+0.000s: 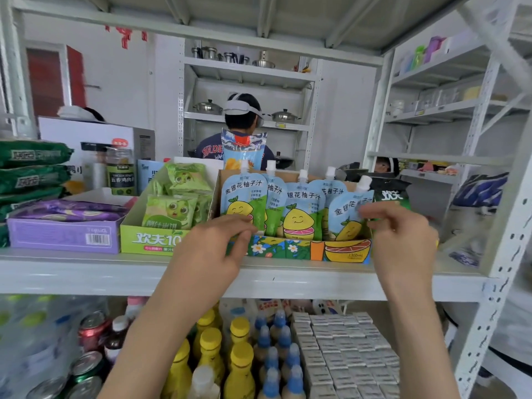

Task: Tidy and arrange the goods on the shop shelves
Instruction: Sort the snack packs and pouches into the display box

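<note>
Row of juice pouches (302, 214) stands spout-up in a printed display box (299, 250) at the front of the middle shelf (86, 272), between a green snack box (152, 240) on its left and a dark green pack (391, 195) behind its right corner; left hand (210, 249) has thumb and forefinger closed narrow on the lower part of the leftmost pouch (240, 200), just above the box's front wall; right hand (406, 234) pinches the upper right edge of the rightmost pouch (345, 214), which leans left against its neighbour while the others stand near upright; step looks like squaring up the row, roughly mid-way. Risks: pouches are soft and lean on each other, so pulling one end sideways could domino the row; the edge pinch on the right is thin and could slip, letting that pouch flop forward over the low front wall; the box sits near the shelf lip, so a tug toward the person could drag it off onto the bottles (239, 329) below; pushing left could shove it into the green snack box.
</note>
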### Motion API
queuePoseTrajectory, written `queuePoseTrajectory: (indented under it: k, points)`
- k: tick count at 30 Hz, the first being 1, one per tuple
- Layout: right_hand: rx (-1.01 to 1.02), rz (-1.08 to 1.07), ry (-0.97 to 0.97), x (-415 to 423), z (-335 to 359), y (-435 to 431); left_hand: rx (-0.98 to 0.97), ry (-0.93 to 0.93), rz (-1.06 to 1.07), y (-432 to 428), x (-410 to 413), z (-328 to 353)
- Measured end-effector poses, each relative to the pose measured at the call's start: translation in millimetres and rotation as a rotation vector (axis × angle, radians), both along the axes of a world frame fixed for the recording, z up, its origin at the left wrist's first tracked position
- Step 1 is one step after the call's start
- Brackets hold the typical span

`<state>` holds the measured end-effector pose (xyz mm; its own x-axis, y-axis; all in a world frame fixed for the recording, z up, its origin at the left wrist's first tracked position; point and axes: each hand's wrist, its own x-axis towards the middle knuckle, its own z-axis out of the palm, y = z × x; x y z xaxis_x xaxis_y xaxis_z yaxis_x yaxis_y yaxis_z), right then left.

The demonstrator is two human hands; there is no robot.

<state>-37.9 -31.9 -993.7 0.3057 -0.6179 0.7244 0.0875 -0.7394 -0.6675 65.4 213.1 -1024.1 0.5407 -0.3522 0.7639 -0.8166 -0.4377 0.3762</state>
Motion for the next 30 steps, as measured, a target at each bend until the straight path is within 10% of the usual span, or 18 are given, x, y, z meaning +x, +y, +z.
queuePoseTrajectory:
  k: [8, 30]
  points:
    - [-0.316, 0.108, 0.188, 23.0, -19.2, 9.6, 0.086, 0.004, 0.015, -4.0, -1.8, -8.5]
    - [-0.640, 0.094, 0.197, 82.2, 71.9, 86.3, -0.533, 0.365, -0.270, 9.2, -0.5, 12.2]
